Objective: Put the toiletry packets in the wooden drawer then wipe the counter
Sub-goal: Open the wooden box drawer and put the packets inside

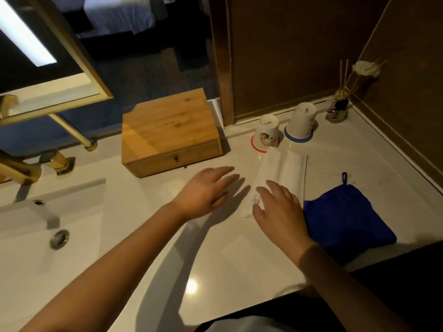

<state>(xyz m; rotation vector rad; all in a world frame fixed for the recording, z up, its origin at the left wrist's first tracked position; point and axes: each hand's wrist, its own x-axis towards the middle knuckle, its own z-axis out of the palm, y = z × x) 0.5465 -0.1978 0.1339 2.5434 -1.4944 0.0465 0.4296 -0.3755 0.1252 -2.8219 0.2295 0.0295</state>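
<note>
On the counter (215, 259), the wooden drawer box (167, 133) is sitting left of two upturned cups (266, 133); packets (280, 176) are lying before them, a cloth (345, 216) to their right.

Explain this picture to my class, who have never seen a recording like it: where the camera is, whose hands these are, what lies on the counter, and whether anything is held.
There is one picture, taken by a camera worn on a person's head, looking down at their own bare hands. No machine is involved.

The left hand and right hand hover open over a white counter. Neither holds anything; the right hand's fingertips are at the near end of the packets, though contact cannot be told.

On the counter lie two long white packets side by side, a blue cloth to their right, and a wooden box whose drawer is shut. Behind stand two upturned cups and a reed diffuser. A sink with a gold tap is at the left.
</note>
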